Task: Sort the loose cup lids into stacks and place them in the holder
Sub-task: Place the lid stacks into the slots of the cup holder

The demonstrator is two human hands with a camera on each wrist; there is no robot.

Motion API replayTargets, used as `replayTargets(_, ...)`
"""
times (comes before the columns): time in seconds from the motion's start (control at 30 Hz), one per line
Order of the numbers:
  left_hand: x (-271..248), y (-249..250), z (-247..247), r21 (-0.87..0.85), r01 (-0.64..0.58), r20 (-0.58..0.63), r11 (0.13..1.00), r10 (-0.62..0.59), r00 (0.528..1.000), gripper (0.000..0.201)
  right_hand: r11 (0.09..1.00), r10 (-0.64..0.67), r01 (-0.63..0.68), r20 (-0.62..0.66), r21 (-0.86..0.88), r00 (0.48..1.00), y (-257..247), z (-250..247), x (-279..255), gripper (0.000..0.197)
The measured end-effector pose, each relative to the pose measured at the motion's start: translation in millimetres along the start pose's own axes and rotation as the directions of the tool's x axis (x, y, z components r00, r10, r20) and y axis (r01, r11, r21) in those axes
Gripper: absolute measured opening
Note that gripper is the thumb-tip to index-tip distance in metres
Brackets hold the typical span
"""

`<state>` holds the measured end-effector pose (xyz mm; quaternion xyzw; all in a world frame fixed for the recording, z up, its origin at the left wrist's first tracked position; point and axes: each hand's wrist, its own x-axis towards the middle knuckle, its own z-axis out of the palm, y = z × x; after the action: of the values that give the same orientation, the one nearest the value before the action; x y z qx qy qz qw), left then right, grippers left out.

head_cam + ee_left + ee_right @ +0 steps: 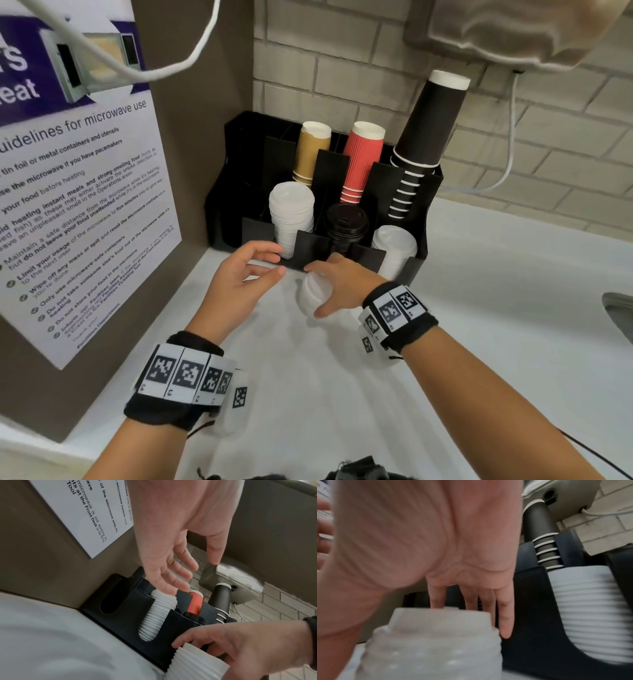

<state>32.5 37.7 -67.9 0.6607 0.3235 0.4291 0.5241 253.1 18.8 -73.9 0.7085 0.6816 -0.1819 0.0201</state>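
Observation:
A black holder (313, 244) stands in the counter's back corner. Its front slots hold a tall stack of white lids (291, 212), black lids (346, 222) and a lower stack of white lids (394, 251). My right hand (318, 289) grips a short loose stack of white lids (308, 299) on the counter just in front of the holder, fingers over its far side, thumb on the near side. The right wrist view shows this stack (433, 646) close up, with my fingers (505, 615) behind it. My left hand (275, 263) hovers open beside it, holding nothing, near the tall stack (157, 615).
Tan cups (311, 150), red cups (363, 161) and tall black cups (428, 137) fill the holder's back slots. A brown panel with a microwave notice (78, 205) walls the left side. A dispenser (513, 31) hangs above. A sink edge (616, 308) shows at the right.

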Motion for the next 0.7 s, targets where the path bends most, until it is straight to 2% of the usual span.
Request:
replayTargets(0.17,1.0,1.0,3.0,-0.005,0.016,0.009,1.0,-0.016,1.0,0.025,0.998,0.014,-0.013,-0.023,0.066,1.0,1.7,-0.1,-1.1,0.085)
replayTargets(0.27,0.0,2.7,7.0,-0.013,0.029,0.03,0.999,-0.029,0.999,0.032,0.981,0.004,0.024,-0.147,0.194,0.989,1.2,-11.9,-15.5,0.08)
replayTargets(0.33,-1.8,3.2,12.3,-0.033,0.065,0.084,0.997,-0.062,0.995,0.052,0.91,-0.026,0.134,-0.268,0.393,0.963,-3.0,-20.2,-29.7,0.074)
replayTargets(0.37,-2.9,3.3,15.8,-0.037,0.078,0.123,0.996,-0.073,0.99,0.065,0.841,-0.038,0.197,-0.307,0.504,0.951,-7.7,-23.5,-37.8,0.07)
replayTargets(0.43,-5.3,5.0,23.5,-0.067,0.091,0.197,0.994,-0.076,0.978,0.088,0.682,-0.067,0.276,-0.318,0.677,0.946,-20.3,-27.6,-54.0,0.067)
replayTargets(0.53,-6.2,8.8,30.5,-0.134,0.073,0.237,0.988,-0.04,0.971,0.098,0.52,-0.097,0.324,-0.322,0.79,0.942,-32.4,-27.6,-70.0,0.064)
replayTargets(0.6,-5.7,10.2,30.8,-0.159,0.054,0.244,0.986,-0.013,0.97,0.098,0.486,-0.093,0.336,-0.334,0.807,0.938,-34.1,-28.7,-76.3,0.063)
replayTargets(0.7,-6.8,11.9,30.9,-0.161,0.044,0.26,0.986,-0.001,0.966,0.096,0.489,-0.085,0.328,-0.33,0.808,0.94,-31.0,-30.9,-81.3,0.062)
